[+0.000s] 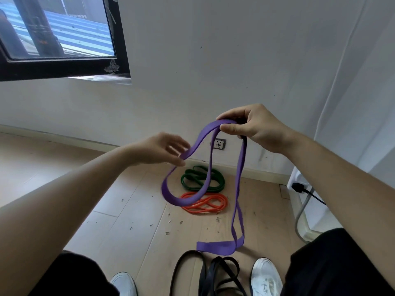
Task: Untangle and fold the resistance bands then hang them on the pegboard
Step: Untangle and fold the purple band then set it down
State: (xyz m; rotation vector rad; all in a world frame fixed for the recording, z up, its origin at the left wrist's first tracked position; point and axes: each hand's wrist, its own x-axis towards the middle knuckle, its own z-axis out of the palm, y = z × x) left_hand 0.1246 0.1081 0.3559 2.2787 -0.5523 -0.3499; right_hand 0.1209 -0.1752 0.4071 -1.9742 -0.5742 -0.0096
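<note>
Your right grip (258, 129) pinches the top of the purple resistance band (239, 178), held up in the air before the wall. Your left grip (158, 149) holds a lower strand loosely between thumb and fingers. The hanging loop is twisted, and its tail dangles just above the black bands (213, 274) on the floor. Lower it and they may tangle; the loose left hold could slip.

Bare floor (85, 184) lies open to your left; ahead, the green band (184, 180) and orange band (205, 207) lie just beside each other, black bands (205, 274) between your shoes (265, 276).
</note>
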